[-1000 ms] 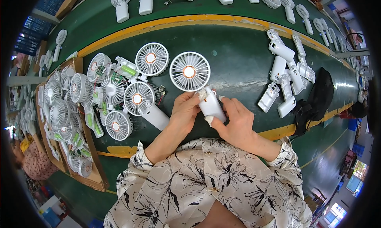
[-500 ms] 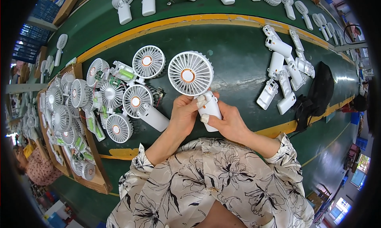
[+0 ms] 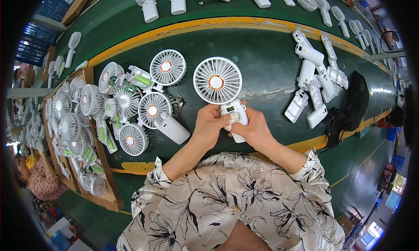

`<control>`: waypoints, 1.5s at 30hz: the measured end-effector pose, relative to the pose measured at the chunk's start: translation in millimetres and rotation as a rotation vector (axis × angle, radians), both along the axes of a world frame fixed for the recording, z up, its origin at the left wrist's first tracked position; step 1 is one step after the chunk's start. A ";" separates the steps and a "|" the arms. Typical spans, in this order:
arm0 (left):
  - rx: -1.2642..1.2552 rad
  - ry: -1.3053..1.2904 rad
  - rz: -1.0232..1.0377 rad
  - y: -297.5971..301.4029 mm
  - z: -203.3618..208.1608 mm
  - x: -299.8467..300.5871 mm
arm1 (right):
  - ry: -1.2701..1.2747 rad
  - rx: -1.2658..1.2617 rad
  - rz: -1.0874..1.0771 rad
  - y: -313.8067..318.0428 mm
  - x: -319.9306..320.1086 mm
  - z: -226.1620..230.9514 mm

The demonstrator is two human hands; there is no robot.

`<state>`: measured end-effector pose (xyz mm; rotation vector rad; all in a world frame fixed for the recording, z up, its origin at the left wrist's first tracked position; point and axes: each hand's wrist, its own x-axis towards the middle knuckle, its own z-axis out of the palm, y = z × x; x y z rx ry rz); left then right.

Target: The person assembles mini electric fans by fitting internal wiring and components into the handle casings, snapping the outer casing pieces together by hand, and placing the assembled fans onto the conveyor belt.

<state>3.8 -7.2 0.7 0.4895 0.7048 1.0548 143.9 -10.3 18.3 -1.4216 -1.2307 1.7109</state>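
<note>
A white handheld fan (image 3: 217, 80) with an orange ring at its hub stands out above my hands, its round head pointing away from me. My left hand (image 3: 211, 125) is closed on the left side of its handle, thumb on the front. From the other side my right hand (image 3: 255, 128) grips the same handle, its thumb close to the left one. Both thumbs have pale wraps at their tips. A small dark display on the upper handle shows lit digits. Left of my hands, another white fan (image 3: 153, 111) lies with its handle toward my left wrist.
Several fans and opened handles with green cells lie at left, beside a cardboard tray (image 3: 107, 176) full of fan parts. White handle shells (image 3: 307, 74) are heaped at right, next to a black bag (image 3: 352, 102). Fans move along a green belt (image 3: 244, 8) beyond the yellow edge.
My left thumb has moved down the handle, uncovering the lit display. The fan appears slightly further right. The fans on the far belt have shifted right.
</note>
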 end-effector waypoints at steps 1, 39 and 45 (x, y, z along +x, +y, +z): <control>0.002 0.001 0.002 0.1 0.4 1.0 | 0.023 -0.018 -0.005 0.4 -0.5 1.2; 0.495 0.698 0.153 -4.3 -28.5 13.1 | -0.693 1.278 -0.081 300.2 -208.0 0.5; 0.484 0.725 0.116 -3.2 -15.4 3.9 | -1.370 1.149 -0.551 337.7 -70.6 33.4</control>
